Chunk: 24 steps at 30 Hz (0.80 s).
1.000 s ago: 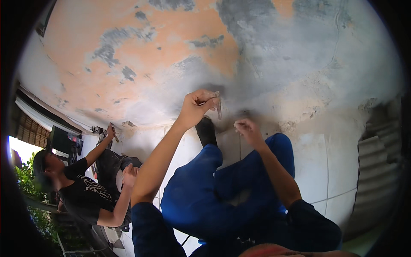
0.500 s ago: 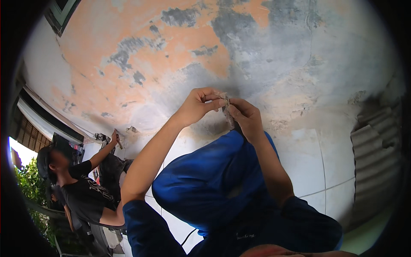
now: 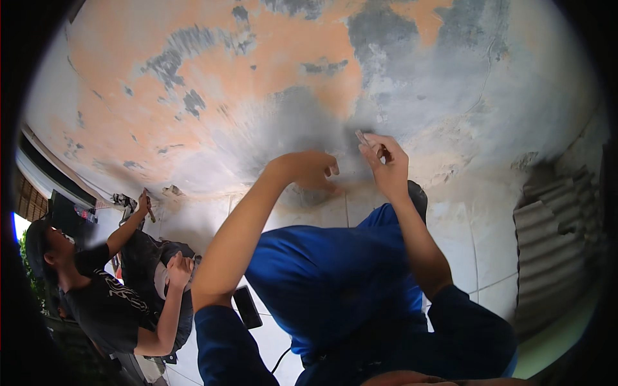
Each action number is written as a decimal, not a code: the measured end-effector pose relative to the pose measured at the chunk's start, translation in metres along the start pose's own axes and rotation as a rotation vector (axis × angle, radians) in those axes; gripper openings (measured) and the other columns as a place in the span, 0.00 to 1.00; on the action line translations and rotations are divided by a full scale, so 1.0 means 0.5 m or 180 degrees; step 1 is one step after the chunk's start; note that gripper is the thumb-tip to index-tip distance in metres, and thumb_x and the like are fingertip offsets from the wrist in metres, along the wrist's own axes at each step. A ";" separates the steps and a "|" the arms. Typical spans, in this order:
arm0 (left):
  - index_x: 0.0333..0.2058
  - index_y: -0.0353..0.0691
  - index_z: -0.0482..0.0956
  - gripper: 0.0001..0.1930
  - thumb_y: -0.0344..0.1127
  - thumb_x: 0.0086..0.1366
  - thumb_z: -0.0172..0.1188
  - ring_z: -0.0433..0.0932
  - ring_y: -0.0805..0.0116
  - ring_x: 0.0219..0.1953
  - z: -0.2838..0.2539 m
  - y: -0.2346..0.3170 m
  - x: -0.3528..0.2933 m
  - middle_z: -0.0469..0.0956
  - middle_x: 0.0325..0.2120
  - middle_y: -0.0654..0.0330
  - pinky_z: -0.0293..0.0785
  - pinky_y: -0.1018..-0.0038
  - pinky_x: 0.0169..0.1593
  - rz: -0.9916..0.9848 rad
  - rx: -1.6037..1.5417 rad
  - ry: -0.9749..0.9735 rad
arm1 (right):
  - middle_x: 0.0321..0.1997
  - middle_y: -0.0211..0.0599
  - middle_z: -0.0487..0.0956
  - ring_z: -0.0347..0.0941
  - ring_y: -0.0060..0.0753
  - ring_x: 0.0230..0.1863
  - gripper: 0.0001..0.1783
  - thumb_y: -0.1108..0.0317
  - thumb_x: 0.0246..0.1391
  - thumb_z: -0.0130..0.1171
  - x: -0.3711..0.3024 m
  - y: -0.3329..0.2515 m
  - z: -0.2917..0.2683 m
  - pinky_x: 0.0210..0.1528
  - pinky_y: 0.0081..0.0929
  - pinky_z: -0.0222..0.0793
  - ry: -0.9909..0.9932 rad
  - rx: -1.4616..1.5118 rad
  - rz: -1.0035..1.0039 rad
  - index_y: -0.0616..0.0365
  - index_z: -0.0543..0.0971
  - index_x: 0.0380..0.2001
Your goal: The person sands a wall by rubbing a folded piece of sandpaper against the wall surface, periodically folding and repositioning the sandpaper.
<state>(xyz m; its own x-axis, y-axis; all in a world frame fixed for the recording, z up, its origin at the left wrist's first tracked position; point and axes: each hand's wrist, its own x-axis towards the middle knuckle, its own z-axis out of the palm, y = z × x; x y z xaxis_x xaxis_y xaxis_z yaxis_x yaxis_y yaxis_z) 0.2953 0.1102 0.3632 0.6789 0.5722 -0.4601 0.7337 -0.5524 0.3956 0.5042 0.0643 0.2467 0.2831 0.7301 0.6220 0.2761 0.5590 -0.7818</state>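
Small flat strip (image 3: 361, 138), thin and stiff-looking, is pinched between thumb and fingers of the right hand (image 3: 389, 166), ahead of the blue trousers (image 3: 322, 276) and close to the wall (image 3: 283, 103); whether it touches the plaster cannot be told. Farthest left of the blue trousers, a co-worker (image 3: 103, 312) in a black shirt stretches a slim tool (image 3: 151, 211) toward the wall's foot. Just left of the trousers, a dark flat rectangle (image 3: 247, 307) lies on glossy white floor tiles (image 3: 450, 225). Ahead of the trousers, the left hand (image 3: 304, 168), slightly blurred, is released, fingers loosely bent; its forearm blocks part of the floor. Beyond them the wall is chalky white, with ragged peach paint, rough grey patches and a crumbling base. The trousers' smooth cloth hides more tiles. Farthest right of them stands a grey corrugated sheet (image 3: 547, 257), ridged and jagged-edged.
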 end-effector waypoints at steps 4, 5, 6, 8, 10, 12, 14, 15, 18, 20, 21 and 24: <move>0.56 0.39 0.79 0.35 0.61 0.60 0.69 0.80 0.57 0.53 0.112 -0.132 0.129 0.81 0.51 0.53 0.76 0.63 0.56 0.0117 0.0214 0.0273 | 0.32 0.31 0.78 0.68 0.19 0.29 0.13 0.76 0.57 0.69 0.066 -0.012 0.064 0.34 0.19 0.65 -0.0011 -0.0337 -0.0391 0.62 0.83 0.45; 0.56 0.39 0.79 0.34 0.60 0.62 0.68 0.80 0.57 0.53 0.146 -0.164 0.156 0.82 0.51 0.52 0.75 0.63 0.56 0.0371 0.0072 0.0437 | 0.35 0.34 0.79 0.70 0.23 0.31 0.13 0.76 0.56 0.70 0.085 -0.006 0.075 0.35 0.21 0.67 -0.0180 -0.0531 -0.0471 0.61 0.83 0.46; 0.56 0.37 0.79 0.33 0.59 0.62 0.68 0.80 0.57 0.52 0.179 -0.172 0.173 0.82 0.51 0.51 0.76 0.64 0.55 0.0494 -0.0589 0.0450 | 0.37 0.37 0.79 0.72 0.27 0.32 0.14 0.75 0.56 0.70 0.105 0.004 0.081 0.36 0.23 0.69 -0.0332 -0.0764 -0.0538 0.61 0.83 0.46; 0.56 0.35 0.79 0.33 0.57 0.63 0.68 0.81 0.57 0.52 0.249 -0.202 0.173 0.82 0.50 0.50 0.77 0.64 0.54 0.0634 -0.1274 0.0410 | 0.39 0.37 0.79 0.73 0.30 0.34 0.15 0.76 0.55 0.70 0.158 0.005 0.110 0.37 0.24 0.70 -0.0299 -0.1068 -0.1305 0.60 0.83 0.46; 0.56 0.33 0.79 0.31 0.54 0.65 0.67 0.81 0.57 0.51 0.325 -0.238 0.187 0.82 0.50 0.48 0.78 0.65 0.51 0.0160 -0.2954 0.0202 | 0.41 0.38 0.79 0.73 0.33 0.36 0.15 0.76 0.54 0.70 0.209 0.016 0.106 0.37 0.25 0.72 -0.0387 -0.1434 -0.2028 0.58 0.84 0.47; 0.56 0.33 0.79 0.31 0.52 0.64 0.69 0.82 0.57 0.50 0.404 -0.298 0.188 0.82 0.50 0.46 0.79 0.65 0.51 -0.0104 -0.3042 0.0679 | 0.42 0.39 0.78 0.74 0.37 0.40 0.20 0.80 0.51 0.69 0.248 0.019 0.099 0.38 0.27 0.73 -0.1024 -0.2027 -0.2663 0.57 0.84 0.49; 0.52 0.31 0.80 0.33 0.55 0.60 0.71 0.83 0.52 0.48 0.463 -0.371 0.185 0.83 0.47 0.46 0.78 0.61 0.53 -0.0339 -0.1985 0.1114 | 0.40 0.37 0.76 0.74 0.37 0.38 0.23 0.80 0.51 0.68 0.247 0.036 0.113 0.37 0.28 0.73 -0.1122 -0.1961 -0.2763 0.55 0.83 0.51; 0.52 0.31 0.80 0.33 0.55 0.60 0.71 0.83 0.52 0.48 0.455 -0.369 0.197 0.83 0.47 0.46 0.78 0.61 0.53 -0.0285 -0.2121 0.1090 | 0.38 0.36 0.75 0.73 0.36 0.36 0.25 0.81 0.51 0.66 0.249 0.047 0.107 0.35 0.30 0.73 -0.1133 -0.1867 -0.2876 0.53 0.82 0.54; 0.52 0.32 0.80 0.33 0.56 0.60 0.71 0.82 0.48 0.49 0.417 -0.336 0.212 0.83 0.46 0.44 0.78 0.60 0.54 -0.0179 -0.1485 0.0868 | 0.38 0.36 0.74 0.74 0.36 0.35 0.26 0.82 0.49 0.67 0.232 0.083 0.082 0.34 0.29 0.72 -0.1556 -0.1937 -0.2674 0.56 0.82 0.53; 0.54 0.33 0.79 0.33 0.57 0.63 0.68 0.81 0.49 0.52 0.416 -0.334 0.243 0.82 0.49 0.45 0.76 0.60 0.57 0.0002 -0.1731 0.0815 | 0.37 0.36 0.74 0.74 0.35 0.34 0.25 0.83 0.49 0.67 0.205 0.122 0.082 0.33 0.28 0.72 -0.1546 -0.1934 -0.2720 0.58 0.83 0.52; 0.54 0.33 0.79 0.33 0.57 0.62 0.69 0.80 0.49 0.53 0.436 -0.327 0.251 0.82 0.49 0.45 0.75 0.61 0.57 -0.0032 -0.1600 0.0750 | 0.37 0.37 0.74 0.74 0.35 0.33 0.24 0.83 0.48 0.68 0.195 0.121 0.088 0.32 0.28 0.71 -0.1489 -0.1930 -0.2660 0.59 0.83 0.51; 0.54 0.34 0.79 0.34 0.58 0.61 0.69 0.80 0.47 0.54 0.472 -0.332 0.270 0.81 0.50 0.45 0.75 0.60 0.58 0.0209 -0.1175 0.0491 | 0.36 0.38 0.74 0.74 0.36 0.33 0.22 0.84 0.48 0.69 0.209 0.116 0.112 0.32 0.28 0.71 -0.1196 -0.1782 -0.2898 0.62 0.84 0.49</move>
<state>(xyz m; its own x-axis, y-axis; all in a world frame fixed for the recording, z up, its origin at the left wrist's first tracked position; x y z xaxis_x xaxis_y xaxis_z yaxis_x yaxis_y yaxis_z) 0.2585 0.1360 0.0476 0.7002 0.6427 -0.3110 0.6304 -0.3521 0.6918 0.4982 0.1949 0.2640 -0.5011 0.2662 0.8234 0.6374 0.7571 0.1431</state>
